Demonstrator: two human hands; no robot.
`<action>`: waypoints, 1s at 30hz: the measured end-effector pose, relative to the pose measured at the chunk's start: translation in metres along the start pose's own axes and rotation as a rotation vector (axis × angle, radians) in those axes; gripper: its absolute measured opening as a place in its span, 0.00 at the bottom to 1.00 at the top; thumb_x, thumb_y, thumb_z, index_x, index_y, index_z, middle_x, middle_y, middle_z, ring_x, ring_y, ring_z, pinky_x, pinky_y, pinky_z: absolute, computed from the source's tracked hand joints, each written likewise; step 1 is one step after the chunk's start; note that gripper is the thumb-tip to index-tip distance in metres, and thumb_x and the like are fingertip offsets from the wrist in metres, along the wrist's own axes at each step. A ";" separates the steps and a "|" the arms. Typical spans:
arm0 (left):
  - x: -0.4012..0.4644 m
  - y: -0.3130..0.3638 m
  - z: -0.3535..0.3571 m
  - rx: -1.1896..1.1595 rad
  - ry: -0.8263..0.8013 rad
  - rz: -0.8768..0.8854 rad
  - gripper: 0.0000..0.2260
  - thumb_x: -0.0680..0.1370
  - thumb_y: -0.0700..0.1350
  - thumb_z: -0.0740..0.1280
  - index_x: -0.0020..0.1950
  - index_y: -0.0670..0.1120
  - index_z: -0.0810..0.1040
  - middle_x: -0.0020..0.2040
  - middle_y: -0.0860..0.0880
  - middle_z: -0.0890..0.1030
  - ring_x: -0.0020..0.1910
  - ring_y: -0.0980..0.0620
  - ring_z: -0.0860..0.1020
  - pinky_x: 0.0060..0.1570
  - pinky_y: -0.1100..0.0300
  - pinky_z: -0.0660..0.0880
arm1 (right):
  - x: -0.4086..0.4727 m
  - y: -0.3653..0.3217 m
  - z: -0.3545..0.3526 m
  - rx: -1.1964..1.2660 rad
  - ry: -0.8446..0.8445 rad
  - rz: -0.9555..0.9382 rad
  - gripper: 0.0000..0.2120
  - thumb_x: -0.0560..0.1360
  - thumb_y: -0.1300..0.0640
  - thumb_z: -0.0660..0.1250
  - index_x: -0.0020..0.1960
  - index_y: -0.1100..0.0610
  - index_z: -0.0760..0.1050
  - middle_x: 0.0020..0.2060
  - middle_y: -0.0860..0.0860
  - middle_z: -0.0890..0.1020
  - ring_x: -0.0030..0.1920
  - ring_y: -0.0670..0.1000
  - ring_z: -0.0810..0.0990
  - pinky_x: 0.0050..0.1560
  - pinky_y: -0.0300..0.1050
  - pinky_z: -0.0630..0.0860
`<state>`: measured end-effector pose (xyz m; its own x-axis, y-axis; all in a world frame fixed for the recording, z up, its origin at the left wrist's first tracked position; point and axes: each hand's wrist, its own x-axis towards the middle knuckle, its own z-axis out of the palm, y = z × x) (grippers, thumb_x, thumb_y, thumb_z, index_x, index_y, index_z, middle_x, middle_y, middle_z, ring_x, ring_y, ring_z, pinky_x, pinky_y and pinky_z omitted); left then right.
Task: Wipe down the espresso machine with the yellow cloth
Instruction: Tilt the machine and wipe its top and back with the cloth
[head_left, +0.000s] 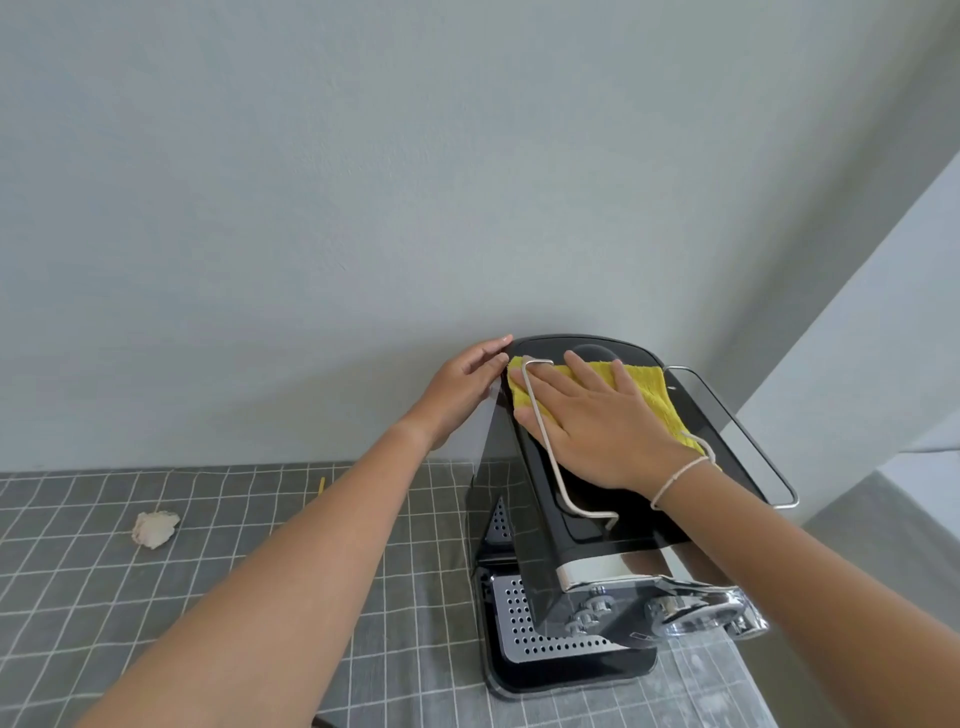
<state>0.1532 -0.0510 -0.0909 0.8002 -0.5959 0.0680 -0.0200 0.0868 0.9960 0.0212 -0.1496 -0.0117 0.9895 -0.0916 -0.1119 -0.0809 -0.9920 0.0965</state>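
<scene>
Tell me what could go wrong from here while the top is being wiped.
The yellow cloth lies between the wire rails on the espresso machine; it may snag on one. The right hand presses flat on the top, and only the left hand steadies the rear corner, so a hard push might shift the machine on the checked tablecloth.

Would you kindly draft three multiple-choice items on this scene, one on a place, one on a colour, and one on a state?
1. Where does the yellow cloth lie?
A. on top of the black espresso machine
B. on the grey checked tablecloth
C. on the perforated metal drip tray

2. What colour is the crumpled wad on the tablecloth?
A. red
B. off-white
C. blue

3. How is the right hand set?
A. flat, fingers spread
B. clenched fist
C. off the cloth

Answers: 1 A, it lies on the machine's top; 2 B, the wad is pale; 3 A, its palm presses the cloth.
</scene>
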 end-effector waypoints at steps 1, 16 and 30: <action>-0.001 0.000 0.001 0.001 0.000 0.002 0.14 0.80 0.47 0.59 0.66 0.53 0.72 0.67 0.54 0.73 0.67 0.56 0.70 0.65 0.57 0.69 | -0.002 0.001 0.001 -0.005 -0.003 -0.006 0.26 0.79 0.40 0.39 0.76 0.44 0.43 0.76 0.40 0.48 0.77 0.51 0.43 0.74 0.62 0.42; -0.002 0.001 0.002 0.060 0.019 0.030 0.14 0.80 0.48 0.59 0.66 0.53 0.72 0.66 0.54 0.74 0.64 0.57 0.71 0.63 0.57 0.71 | -0.013 0.002 0.001 0.014 -0.025 -0.048 0.25 0.78 0.39 0.38 0.75 0.40 0.43 0.76 0.38 0.46 0.77 0.51 0.43 0.73 0.62 0.41; -0.004 0.004 0.004 0.044 0.037 0.007 0.10 0.80 0.47 0.59 0.60 0.56 0.75 0.63 0.56 0.75 0.64 0.56 0.73 0.60 0.57 0.72 | -0.018 0.004 0.004 0.004 0.022 -0.051 0.27 0.77 0.38 0.35 0.75 0.42 0.44 0.76 0.38 0.47 0.77 0.50 0.45 0.74 0.61 0.43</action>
<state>0.1477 -0.0517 -0.0869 0.8214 -0.5657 0.0731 -0.0509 0.0550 0.9972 0.0025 -0.1520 -0.0131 0.9947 -0.0393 -0.0948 -0.0310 -0.9957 0.0873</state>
